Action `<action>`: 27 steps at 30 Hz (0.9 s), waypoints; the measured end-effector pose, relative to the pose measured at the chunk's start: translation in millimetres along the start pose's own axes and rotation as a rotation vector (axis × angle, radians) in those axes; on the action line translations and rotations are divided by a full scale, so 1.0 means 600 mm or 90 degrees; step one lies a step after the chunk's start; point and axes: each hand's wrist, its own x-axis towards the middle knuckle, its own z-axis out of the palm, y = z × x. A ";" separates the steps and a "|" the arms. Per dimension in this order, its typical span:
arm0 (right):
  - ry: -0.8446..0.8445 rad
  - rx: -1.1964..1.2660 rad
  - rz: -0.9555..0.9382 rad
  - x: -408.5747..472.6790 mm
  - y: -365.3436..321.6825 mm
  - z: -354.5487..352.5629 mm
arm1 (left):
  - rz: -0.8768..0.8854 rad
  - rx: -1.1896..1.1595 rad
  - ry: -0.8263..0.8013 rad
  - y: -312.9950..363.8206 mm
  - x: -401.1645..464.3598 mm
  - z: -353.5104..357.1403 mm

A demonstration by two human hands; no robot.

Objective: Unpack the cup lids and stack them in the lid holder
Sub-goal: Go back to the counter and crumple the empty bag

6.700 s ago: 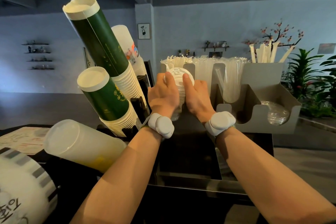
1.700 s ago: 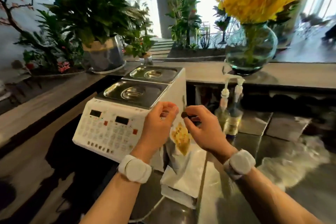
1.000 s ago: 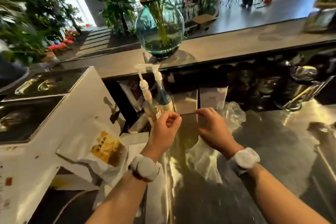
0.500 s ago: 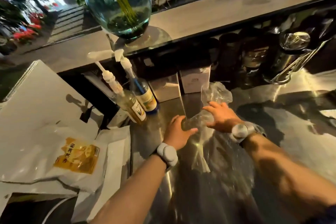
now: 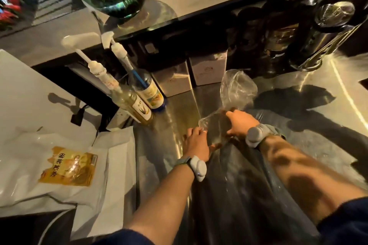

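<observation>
Right of the syrup bottles (image 5: 139,103), both hands now grip a clear lid bag (image 5: 237,93): left hand (image 5: 196,143) at its near side, right hand (image 5: 240,123) on top; unpacking another sleeve looks underway.

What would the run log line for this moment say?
stage: unpacking | both hands on clear plastic bag | left hand | right hand | surface: steel counter

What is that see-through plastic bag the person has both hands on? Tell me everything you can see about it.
The clear plastic bag is thin, crinkly and glossy, lying along the steel counter toward the person. Its far end puffs up, rounded and apparently empty. The right hand presses on its middle, and the left hand touches its left edge. The near part runs dark and blurred between the forearms. No lids can be made out inside.
</observation>
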 end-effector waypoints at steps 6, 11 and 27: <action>0.028 0.092 0.024 -0.018 0.004 0.043 | 0.000 -0.012 -0.004 -0.003 -0.019 0.014; 0.069 0.172 0.011 -0.056 -0.002 0.067 | -0.002 -0.061 0.016 -0.008 -0.043 0.027; -0.321 0.964 -0.095 -0.133 -0.056 0.049 | -0.320 -0.986 0.030 -0.068 -0.147 -0.040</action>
